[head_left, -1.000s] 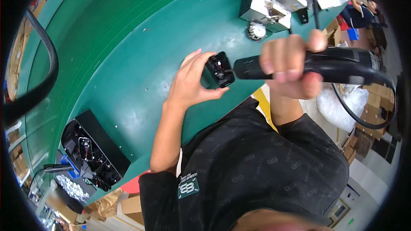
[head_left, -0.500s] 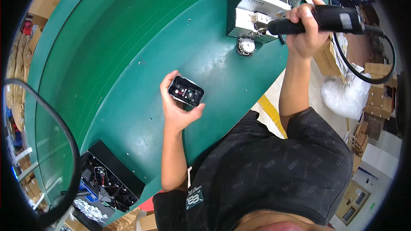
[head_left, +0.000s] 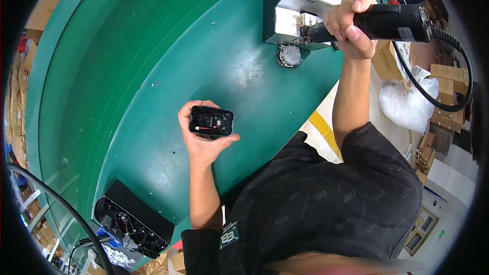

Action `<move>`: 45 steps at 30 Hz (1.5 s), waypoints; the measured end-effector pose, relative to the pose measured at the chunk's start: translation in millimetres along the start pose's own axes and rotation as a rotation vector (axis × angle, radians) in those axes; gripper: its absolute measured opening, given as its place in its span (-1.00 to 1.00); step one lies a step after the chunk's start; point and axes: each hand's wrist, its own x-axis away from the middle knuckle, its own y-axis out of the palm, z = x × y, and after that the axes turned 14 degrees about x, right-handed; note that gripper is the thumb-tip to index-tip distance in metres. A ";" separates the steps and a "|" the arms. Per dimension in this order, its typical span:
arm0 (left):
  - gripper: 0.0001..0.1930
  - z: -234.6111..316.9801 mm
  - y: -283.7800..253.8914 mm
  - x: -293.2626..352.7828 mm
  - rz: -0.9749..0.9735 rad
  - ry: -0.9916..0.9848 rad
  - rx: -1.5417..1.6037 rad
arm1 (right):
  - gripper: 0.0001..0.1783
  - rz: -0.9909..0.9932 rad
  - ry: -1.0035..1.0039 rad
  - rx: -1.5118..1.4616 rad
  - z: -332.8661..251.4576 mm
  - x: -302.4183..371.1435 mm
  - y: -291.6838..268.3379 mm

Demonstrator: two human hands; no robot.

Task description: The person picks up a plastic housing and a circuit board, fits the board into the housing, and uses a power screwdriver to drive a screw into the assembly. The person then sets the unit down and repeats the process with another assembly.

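My left hand [head_left: 197, 145] is wrapped round a small black plastic housing [head_left: 212, 121]. Its hollow side faces up, showing internal parts and a short red wire. Up to the right, my right hand [head_left: 354, 33] grips a black electric screwdriver [head_left: 392, 23] lying roughly level, its cable looping off the rear end. The driver's nose points left at the front of a grey-white screw feeder [head_left: 308, 4]. Whether its bit touches the feeder cannot be made out. Just below the feeder sits a round metal device [head_left: 289, 56].
A black box [head_left: 140, 206] of black housings stands at the lower left of the green table [head_left: 249, 107]. A black cable [head_left: 56, 198] arcs across the left side. Small screws or scraps dot the tabletop. Cartons [head_left: 451, 89] and a plastic-wrapped bundle [head_left: 407, 102] lie at the right.
My left hand has shifted left and down, turning the housing so its inside shows more plainly. The screwdriver has moved slightly left, its nose still by the feeder. My view has shifted a little.
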 end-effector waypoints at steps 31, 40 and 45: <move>-0.44 2.3 8.6 -4.4 -0.029 0.267 -0.712 | -0.59 0.054 0.108 -0.347 -40.2 -13.8 134.9; -0.38 3.8 8.3 -3.6 -0.024 0.296 -0.771 | -0.56 0.090 0.113 -0.286 -18.3 -3.3 158.6; -0.41 4.6 11.2 -3.4 -0.003 0.258 -0.712 | -0.54 0.124 0.162 -0.239 -12.6 -0.9 161.6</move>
